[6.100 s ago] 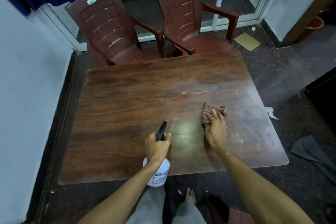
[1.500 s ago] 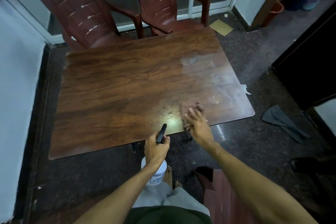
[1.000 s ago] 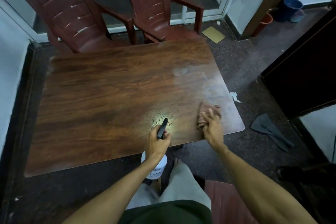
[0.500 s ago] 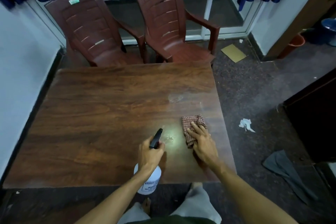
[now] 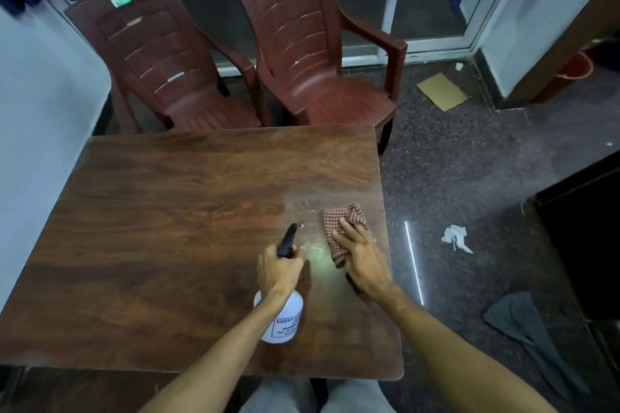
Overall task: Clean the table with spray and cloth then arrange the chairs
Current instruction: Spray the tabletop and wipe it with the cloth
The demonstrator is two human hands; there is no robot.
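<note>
A person's left hand [image 5: 280, 270] grips a white spray bottle [image 5: 283, 318] above the wooden table [image 5: 167, 245], nozzle aimed at 12 o'clock, while the right hand [image 5: 364, 256], fingers spread, presses a checked cloth [image 5: 342, 221] flat at the table's 3 o'clock edge, two chairs [image 5: 302, 54] standing at 12 o'clock.

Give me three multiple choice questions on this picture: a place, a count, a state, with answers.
1. Where is the checked cloth? A. on the table near its right edge B. on the floor C. on a chair
2. How many chairs stand beyond the table? A. one B. two C. four
3. What does the left hand do? A. lies flat B. grips the spray bottle C. hangs idle
Answers: 1 A, the right hand presses it there; 2 B, two side by side; 3 B, it wraps the bottle's neck.
</note>
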